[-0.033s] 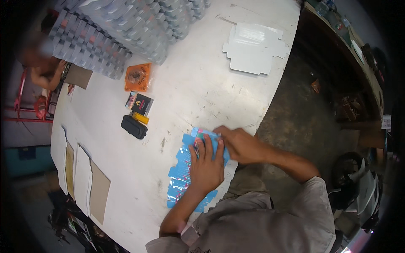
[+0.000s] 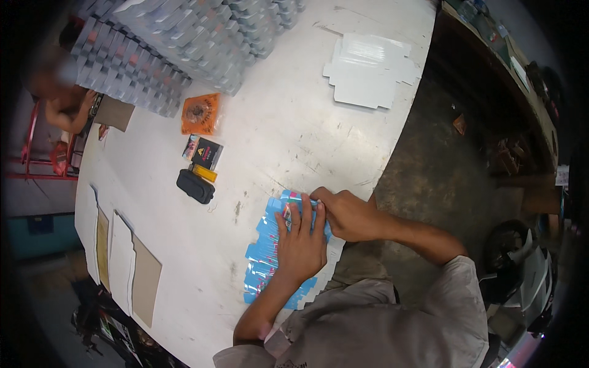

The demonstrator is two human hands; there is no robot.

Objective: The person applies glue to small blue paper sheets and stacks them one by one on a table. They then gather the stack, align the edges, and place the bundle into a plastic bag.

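A fanned-out stack of blue printed carton blanks (image 2: 262,251) lies at the table's near edge, in front of my body. My left hand (image 2: 302,242) rests flat over the blanks, its fingers spread and pointing away from me. At the far right corner of the stack, my right hand (image 2: 348,214) is closed, thumb and curled fingers pinching a blank's edge. The fingertips partly hide that corner. White unfolded carton blanks (image 2: 365,80) sit in a pile farther off, near the table's right edge.
Tall stacks of grey-white cartons (image 2: 184,43) fill the far left. Left of the blanks are an orange packet (image 2: 200,114), a black pack (image 2: 207,153), a yellow lighter (image 2: 204,172) and a black case (image 2: 195,186). Brown board pieces (image 2: 146,279) lie nearer. Another person (image 2: 67,110) sits beyond.
My right hand has shifted slightly toward me at the stack's corner, and the far edge of the blanks sits a little lower. My left hand stays in place.
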